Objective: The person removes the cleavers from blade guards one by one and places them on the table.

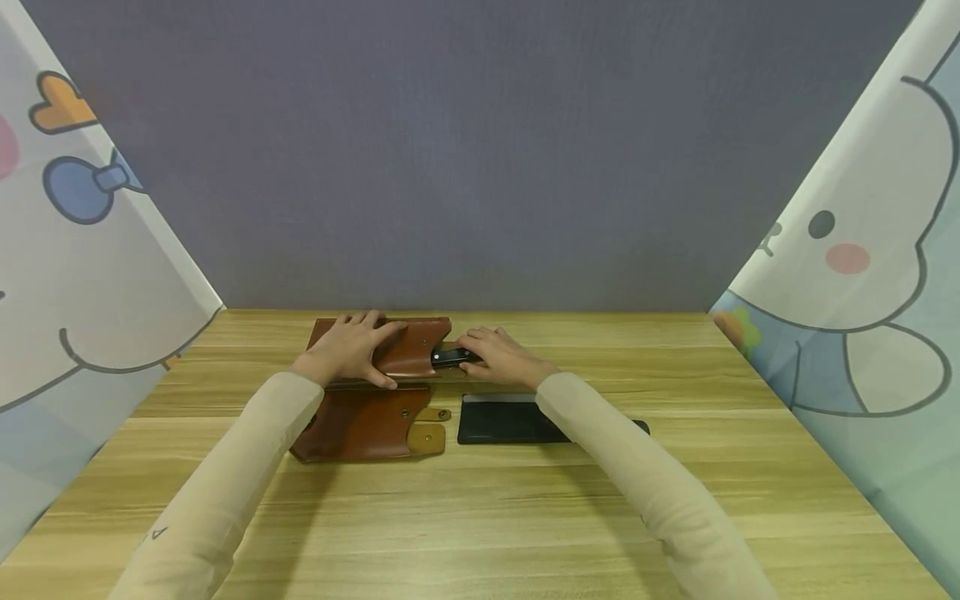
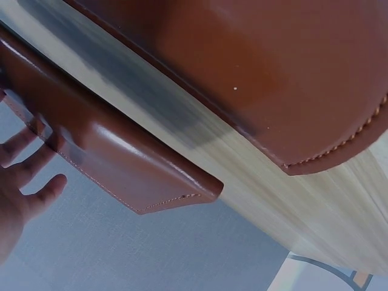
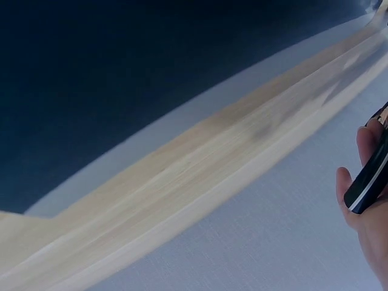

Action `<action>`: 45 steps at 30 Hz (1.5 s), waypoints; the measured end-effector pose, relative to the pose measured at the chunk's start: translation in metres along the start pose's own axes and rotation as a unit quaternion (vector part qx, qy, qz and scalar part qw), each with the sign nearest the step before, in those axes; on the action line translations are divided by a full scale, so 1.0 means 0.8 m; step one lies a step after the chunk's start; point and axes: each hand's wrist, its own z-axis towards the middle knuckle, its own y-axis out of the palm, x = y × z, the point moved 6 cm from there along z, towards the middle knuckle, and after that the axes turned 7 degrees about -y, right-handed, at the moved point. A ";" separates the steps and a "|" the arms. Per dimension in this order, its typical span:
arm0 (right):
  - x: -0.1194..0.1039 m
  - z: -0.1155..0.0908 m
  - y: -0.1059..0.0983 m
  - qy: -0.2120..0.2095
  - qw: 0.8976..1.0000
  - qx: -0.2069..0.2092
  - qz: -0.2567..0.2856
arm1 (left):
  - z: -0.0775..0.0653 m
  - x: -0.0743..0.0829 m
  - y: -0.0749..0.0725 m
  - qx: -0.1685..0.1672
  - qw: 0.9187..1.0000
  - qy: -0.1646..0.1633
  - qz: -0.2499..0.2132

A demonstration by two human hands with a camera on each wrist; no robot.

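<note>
In the head view, a brown leather knife sheath [image 1: 408,346] lies at the back of the table. My left hand [image 1: 348,346] rests across it with spread fingers, the thumb at its near edge; in the left wrist view the fingertips touch the leather. From the sheath's right end sticks out a knife's black riveted handle [image 1: 447,357], its blade hidden. My right hand [image 1: 506,357] grips this handle, whose butt end also shows in the right wrist view. Nearer lies a second brown sheath [image 1: 363,425] with tan snap straps [image 1: 426,438], unfastened.
A black-bladed cleaver [image 1: 506,421] with a grey edge lies under my right forearm, which hides most of its handle. The wooden table [image 1: 465,517] meets a grey panel [image 1: 480,167] at the back. Cartoon-printed cloths [image 1: 847,242] stand along both sides.
</note>
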 end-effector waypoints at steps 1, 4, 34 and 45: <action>0.000 -0.001 -0.001 0.001 1.000 -0.001 -0.001 | 0.000 0.000 0.000 0.001 1.000 0.000 -0.001; 0.000 -0.002 -0.002 0.004 1.000 -0.004 -0.006 | 0.000 0.000 0.000 0.003 1.000 0.001 -0.002; 0.006 -0.019 -0.007 0.022 1.000 -0.006 -0.011 | -0.004 -0.004 -0.001 0.012 1.000 -0.005 0.001; 0.009 -0.026 -0.006 0.036 0.999 -0.010 0.011 | -0.007 -0.008 -0.001 0.017 1.000 -0.003 -0.009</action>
